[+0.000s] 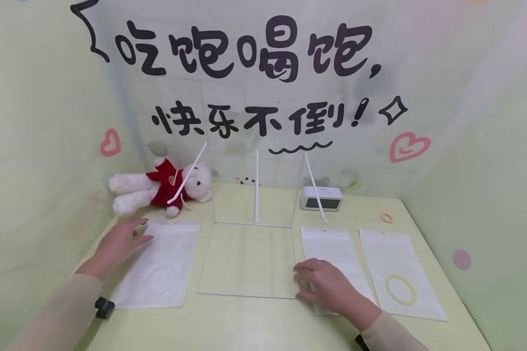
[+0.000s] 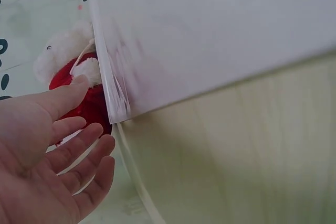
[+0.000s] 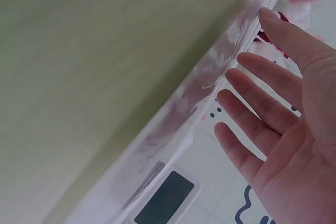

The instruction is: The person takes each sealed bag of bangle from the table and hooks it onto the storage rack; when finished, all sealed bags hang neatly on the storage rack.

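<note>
My left hand [image 1: 119, 243] hovers at the upper left of a white flat pouch [image 1: 175, 243], its fingers apart and relaxed. A pale ring [image 1: 161, 267] shows faintly on that pouch. In the left wrist view the left hand [image 2: 58, 150] holds nothing. My right hand [image 1: 329, 288] is over a second white pouch [image 1: 327, 241], partly covering it, with fingertips near the right edge of a clear stand [image 1: 241, 261]; contact cannot be told. In the right wrist view its fingers [image 3: 262, 103] are spread and hold nothing. The stand carries three slanting white rods [image 1: 257, 187].
A third white pouch [image 1: 393, 248] at the right has a yellow ring [image 1: 401, 290] on it. Behind lie a plush bear [image 1: 169, 187] in red, a small digital clock [image 1: 321, 199] and an orange band [image 1: 386, 218]. Printed cloth walls [image 1: 483, 146] enclose the pale table [image 1: 228, 321].
</note>
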Available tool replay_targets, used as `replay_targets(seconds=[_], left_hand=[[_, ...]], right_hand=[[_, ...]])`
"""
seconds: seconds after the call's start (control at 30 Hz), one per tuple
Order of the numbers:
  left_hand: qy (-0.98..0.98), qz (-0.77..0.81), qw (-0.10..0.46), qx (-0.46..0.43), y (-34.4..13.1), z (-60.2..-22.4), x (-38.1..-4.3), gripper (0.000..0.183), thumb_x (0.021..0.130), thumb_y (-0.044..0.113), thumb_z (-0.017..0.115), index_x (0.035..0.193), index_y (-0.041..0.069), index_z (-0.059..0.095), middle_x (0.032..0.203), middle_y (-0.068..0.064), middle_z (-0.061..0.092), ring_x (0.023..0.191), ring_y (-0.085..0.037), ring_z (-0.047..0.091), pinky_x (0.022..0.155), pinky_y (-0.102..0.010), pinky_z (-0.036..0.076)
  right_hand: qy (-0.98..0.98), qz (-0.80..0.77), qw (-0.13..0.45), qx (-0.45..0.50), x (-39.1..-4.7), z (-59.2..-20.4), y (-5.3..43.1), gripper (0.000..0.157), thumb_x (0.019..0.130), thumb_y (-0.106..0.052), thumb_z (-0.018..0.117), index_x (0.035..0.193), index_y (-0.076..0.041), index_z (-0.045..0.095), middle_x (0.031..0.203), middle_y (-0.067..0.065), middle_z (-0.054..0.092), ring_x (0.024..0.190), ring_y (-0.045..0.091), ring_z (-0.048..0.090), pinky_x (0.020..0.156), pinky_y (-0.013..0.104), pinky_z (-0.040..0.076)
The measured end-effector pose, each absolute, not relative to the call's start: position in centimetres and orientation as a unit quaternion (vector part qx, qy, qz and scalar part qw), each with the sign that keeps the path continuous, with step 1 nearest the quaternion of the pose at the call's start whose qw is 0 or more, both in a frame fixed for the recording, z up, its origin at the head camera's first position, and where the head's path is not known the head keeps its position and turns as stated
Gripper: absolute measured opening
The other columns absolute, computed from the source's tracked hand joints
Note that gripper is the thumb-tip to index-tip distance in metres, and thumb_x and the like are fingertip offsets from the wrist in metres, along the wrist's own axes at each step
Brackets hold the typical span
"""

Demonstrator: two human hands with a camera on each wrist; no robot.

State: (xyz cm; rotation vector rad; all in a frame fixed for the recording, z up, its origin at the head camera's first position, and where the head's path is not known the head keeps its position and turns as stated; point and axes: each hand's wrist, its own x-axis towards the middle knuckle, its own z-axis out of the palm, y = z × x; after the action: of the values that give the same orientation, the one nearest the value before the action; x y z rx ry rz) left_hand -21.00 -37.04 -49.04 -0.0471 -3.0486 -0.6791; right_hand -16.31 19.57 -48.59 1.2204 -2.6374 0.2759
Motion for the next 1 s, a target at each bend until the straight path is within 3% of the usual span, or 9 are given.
replay_targets(seconds=[0.3, 0.63, 0.87, 1.0], left_hand=[[-0.976, -0.215, -0.016, -0.003, -36.8, -49.7, -22.2, 0.067, 0.095, 0.033, 0.074, 0.143, -0.008, 0.052, 0.128, -0.032, 0.060, 0.099, -0.039, 0.065, 0.084, -0.056, 0.055], [-0.980, -0.201, -0.005, -0.001, -36.7, -50.0, -22.6, 0.066, 0.093, 0.027, 0.076, 0.141, -0.011, 0.052, 0.128, -0.035, 0.059, 0.114, -0.050, 0.058, 0.098, -0.067, 0.048], [-0.976, -0.220, 0.002, 0.012, -36.5, -50.0, -22.5, 0.070, 0.091, 0.018, 0.078, 0.145, -0.012, 0.046, 0.114, -0.028, 0.064, 0.099, -0.039, 0.061, 0.092, -0.060, 0.052], [-0.971, -0.239, 0.003, 0.031, -36.5, -49.8, -22.3, 0.075, 0.091, 0.015, 0.077, 0.152, -0.009, 0.038, 0.114, -0.027, 0.062, 0.095, -0.036, 0.059, 0.086, -0.055, 0.054]], right_hand=[[-0.903, 0.090, 0.116, 0.404, -15.9, -48.5, 20.0, 0.034, 0.076, -0.035, 0.090, 0.102, -0.016, 0.081, 0.121, 0.001, 0.074, 0.111, 0.021, 0.069, 0.093, 0.042, 0.058], [-0.906, 0.092, 0.110, 0.399, -15.8, -48.3, 19.8, 0.034, 0.076, -0.035, 0.090, 0.103, -0.016, 0.081, 0.121, 0.000, 0.073, 0.112, 0.021, 0.068, 0.094, 0.042, 0.058], [-0.906, 0.091, 0.110, 0.399, -15.9, -48.5, 19.8, 0.035, 0.076, -0.036, 0.090, 0.103, -0.015, 0.081, 0.122, 0.000, 0.073, 0.111, 0.020, 0.069, 0.093, 0.041, 0.058], [-0.903, 0.094, 0.115, 0.403, -16.0, -48.7, 19.7, 0.035, 0.075, -0.036, 0.090, 0.102, -0.016, 0.081, 0.121, 0.000, 0.074, 0.111, 0.020, 0.069, 0.092, 0.041, 0.058]])
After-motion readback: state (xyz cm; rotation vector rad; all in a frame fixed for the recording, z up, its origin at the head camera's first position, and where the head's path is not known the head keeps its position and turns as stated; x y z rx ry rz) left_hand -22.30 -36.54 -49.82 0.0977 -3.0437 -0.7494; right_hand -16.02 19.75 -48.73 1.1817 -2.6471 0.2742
